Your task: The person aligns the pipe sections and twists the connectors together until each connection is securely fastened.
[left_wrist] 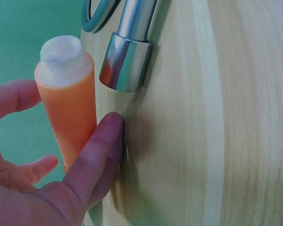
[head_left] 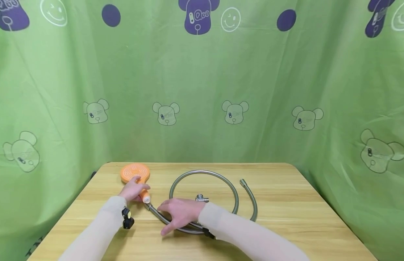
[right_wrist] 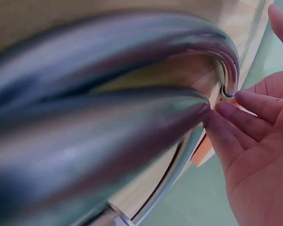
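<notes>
So on the wooden table (head_left: 293,217), the orange shower head (head_left: 134,172) is up around 10 o'clock, handle angled down toward 5 with its white threaded end bare. The left hand (head_left: 131,191) has it: digits sit on both sides of the handle, so it's a narrow, kinda light hold. The silver hose (head_left: 200,172) makes a big loop around the middle, and one of its ends, a shiny metal collar (left_wrist: 126,63), lies near that white end at about 9 o'clock, close but not joined. The other tip (head_left: 243,182) pokes out around 1–2 o'clock. The right hand (head_left: 182,212) hangs over the loop's near-left stretch, roughly 9 o'clock from table centre, thumb spread wide and fingers fairly straight; fingertips are right at the hose, but I can't tell how firmly they touch. Inside the loop there's a small chrome connector (head_left: 202,198). Green bear-print curtain (head_left: 202,72) hangs behind at 12.
</notes>
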Tool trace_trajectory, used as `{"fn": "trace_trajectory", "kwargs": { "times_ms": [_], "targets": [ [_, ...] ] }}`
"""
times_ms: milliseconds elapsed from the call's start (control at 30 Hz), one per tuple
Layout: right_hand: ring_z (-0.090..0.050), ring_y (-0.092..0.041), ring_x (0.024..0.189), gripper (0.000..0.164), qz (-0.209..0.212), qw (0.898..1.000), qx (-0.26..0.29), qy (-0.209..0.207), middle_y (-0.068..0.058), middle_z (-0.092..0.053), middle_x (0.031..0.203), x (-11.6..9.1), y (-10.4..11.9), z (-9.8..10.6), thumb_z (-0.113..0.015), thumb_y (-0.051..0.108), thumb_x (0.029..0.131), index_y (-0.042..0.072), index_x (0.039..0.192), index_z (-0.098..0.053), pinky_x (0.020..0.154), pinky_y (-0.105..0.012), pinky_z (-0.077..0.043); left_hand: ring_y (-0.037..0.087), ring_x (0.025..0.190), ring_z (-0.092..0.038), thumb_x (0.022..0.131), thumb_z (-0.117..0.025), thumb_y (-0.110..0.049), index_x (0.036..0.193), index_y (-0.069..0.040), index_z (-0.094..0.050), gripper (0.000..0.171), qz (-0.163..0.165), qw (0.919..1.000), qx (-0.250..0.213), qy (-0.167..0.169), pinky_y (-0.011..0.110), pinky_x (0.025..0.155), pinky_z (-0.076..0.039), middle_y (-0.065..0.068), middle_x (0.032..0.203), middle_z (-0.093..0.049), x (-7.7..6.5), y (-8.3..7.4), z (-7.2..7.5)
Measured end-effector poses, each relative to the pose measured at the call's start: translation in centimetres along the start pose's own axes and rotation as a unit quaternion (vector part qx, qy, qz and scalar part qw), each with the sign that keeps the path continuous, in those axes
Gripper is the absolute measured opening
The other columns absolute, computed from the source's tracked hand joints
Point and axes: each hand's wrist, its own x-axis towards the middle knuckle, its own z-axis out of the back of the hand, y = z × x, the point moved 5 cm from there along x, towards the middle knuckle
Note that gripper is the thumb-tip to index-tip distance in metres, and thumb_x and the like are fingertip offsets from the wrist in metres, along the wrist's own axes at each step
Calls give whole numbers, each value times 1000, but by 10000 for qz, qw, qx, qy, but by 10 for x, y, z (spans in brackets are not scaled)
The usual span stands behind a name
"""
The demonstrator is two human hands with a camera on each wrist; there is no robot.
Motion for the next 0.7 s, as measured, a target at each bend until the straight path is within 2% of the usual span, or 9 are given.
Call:
{"fn": "trace_trajectory", "kwargs": {
  "times_ms": [200,400,600,700],
  "targets": [
    [-55,-17,132,88,-83,9998,-142,84,-3,-56,146,5,2,-1,-65,74,81,14,145,-52,109,-30,-46,20,69,-62,86,-67,-18,156,0,-21,86,-36,10000,-5,-20,31,59,-59,41,144,-37,-2,1,1],
    [-63,-13,115,74,74,9990,-445,-42,-3,-61,137,12,3,-4,-67,73,80,15,126,-65,96,-23,-53,19,69,-61,86,-67,-17,157,-2,-22,85,-19,10000,-34,-29,31,59,-59,39,145,-39,3,2,-1],
    [-60,-15,116,66,40,9982,-598,-77,-5,-59,137,18,2,-6,-66,70,83,15,118,-69,92,-22,-53,18,64,-60,86,-66,-16,156,-2,-23,84,-14,10000,26,-56,31,56,-59,39,146,-38,6,2,0],
    [-59,-11,109,57,83,9980,-618,-99,-4,-60,133,21,2,-6,-68,65,85,15,112,-70,87,-19,-53,18,65,-61,86,-66,-15,156,-1,-24,83,-45,10000,70,-50,30,56,-58,40,147,-36,7,1,1]
  ]
}}
